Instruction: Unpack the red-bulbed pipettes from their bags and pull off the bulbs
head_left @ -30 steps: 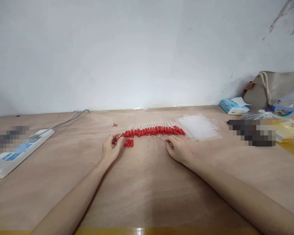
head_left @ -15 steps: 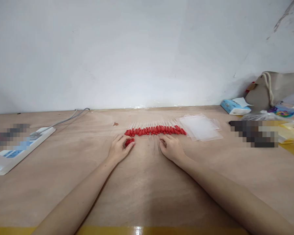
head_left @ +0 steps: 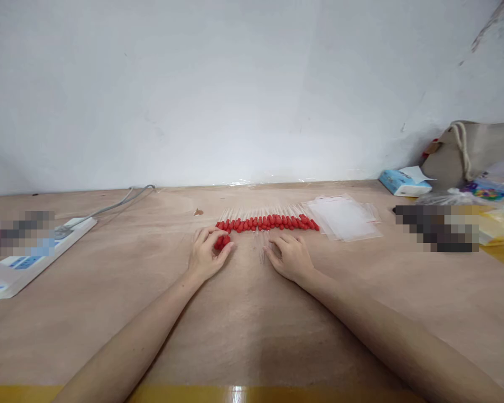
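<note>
A row of red rubber bulbs (head_left: 273,223) with thin clear tubes (head_left: 252,212) pointing to the wall lies on the table; they look like droppers. My left hand (head_left: 208,254) is curled at the row's left end, its thumb and fingers around a small group of red bulbs (head_left: 222,242). Several loose clear tubes (head_left: 261,246) lie in front of the row's middle. Beside them rests my right hand (head_left: 292,257), thumb and forefinger apart at the tubes' right side; its other fingertips are partly hidden.
Clear zip bags (head_left: 344,218) lie to the row's right. A white power strip (head_left: 46,254) with a grey cable is at left. Tissues (head_left: 403,182), a grey bag (head_left: 483,145) and a blurred dark object (head_left: 437,229) stand at right. A white wall (head_left: 235,95) closes the back.
My right hand has shifted slightly left toward the loose tubes, its thumb and forefinger wider apart. My left hand has moved a little right, still around the red bulbs.
</note>
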`<state>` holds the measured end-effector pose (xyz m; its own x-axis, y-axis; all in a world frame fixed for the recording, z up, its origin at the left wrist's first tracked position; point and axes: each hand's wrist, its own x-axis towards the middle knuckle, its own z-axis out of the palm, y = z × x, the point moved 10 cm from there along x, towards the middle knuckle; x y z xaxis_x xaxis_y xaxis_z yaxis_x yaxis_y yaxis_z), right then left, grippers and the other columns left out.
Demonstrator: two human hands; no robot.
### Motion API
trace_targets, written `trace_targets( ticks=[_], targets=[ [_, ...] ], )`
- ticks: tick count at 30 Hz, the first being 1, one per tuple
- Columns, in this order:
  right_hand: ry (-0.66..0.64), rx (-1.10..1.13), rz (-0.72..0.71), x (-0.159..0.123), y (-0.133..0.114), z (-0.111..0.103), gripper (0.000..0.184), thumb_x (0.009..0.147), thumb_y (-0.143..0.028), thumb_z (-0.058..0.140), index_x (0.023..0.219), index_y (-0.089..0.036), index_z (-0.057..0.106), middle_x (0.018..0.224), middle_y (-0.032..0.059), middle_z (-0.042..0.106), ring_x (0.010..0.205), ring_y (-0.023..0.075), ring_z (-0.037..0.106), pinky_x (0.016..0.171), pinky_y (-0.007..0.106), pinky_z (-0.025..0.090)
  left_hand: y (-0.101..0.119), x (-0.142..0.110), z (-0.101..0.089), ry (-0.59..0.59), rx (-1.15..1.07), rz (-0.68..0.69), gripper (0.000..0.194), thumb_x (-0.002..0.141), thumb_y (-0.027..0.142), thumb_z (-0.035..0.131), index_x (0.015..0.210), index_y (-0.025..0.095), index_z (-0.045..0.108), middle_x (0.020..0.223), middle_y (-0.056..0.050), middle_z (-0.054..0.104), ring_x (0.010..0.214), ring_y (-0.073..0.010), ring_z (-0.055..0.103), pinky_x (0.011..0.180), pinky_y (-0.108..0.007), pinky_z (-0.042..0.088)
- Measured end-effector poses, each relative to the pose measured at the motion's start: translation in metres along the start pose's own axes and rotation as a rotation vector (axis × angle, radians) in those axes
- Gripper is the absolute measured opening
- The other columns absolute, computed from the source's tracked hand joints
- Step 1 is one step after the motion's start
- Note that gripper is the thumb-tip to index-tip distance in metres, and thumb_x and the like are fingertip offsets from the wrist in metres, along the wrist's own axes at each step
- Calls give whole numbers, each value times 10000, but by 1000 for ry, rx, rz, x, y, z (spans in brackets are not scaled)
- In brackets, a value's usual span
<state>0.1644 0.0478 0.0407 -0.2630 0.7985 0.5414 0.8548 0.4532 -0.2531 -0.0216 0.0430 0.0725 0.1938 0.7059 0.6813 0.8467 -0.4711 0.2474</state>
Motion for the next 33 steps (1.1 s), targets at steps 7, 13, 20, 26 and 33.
trace_targets(
  ticks=[7,13,20,26,33],
  targets=[
    [6,-9,-17,-1,12,-10,212,828,-345,477,824,-187,620,831,45,642,812,169,549,738,306,259,34,30,36,-108,63,26,200,759,373,555,870,214,606,955,-46,571,932,-213,479,833,-363,341],
    [44,30,77,-8,38,-17,230,832,-335,464,742,-188,617,737,21,617,740,150,544,715,294,284,46,60,73,-142,120,-41,260,728,463,579,772,207,589,945,-46,559,941,-227,454,834,-376,316],
    [38,79,120,-7,42,-16,227,822,-338,472,723,-195,617,743,29,615,765,166,543,717,302,314,46,68,87,-122,103,-63,188,751,374,575,690,196,570,921,-39,564,915,-222,468,807,-375,343],
    [29,141,124,-7,47,-11,208,816,-331,478,752,-205,631,774,39,609,811,183,550,739,319,386,40,54,52,20,8,-104,150,789,313,532,727,181,566,938,-54,582,921,-218,489,821,-376,369],
    [151,255,22,-7,41,-24,635,766,-368,543,1334,-225,298,1259,104,424,1170,230,402,950,396,373,39,8,32,-150,-342,13,98,839,238,463,882,176,526,813,-25,582,750,-135,552,671,-264,455]
  ],
)
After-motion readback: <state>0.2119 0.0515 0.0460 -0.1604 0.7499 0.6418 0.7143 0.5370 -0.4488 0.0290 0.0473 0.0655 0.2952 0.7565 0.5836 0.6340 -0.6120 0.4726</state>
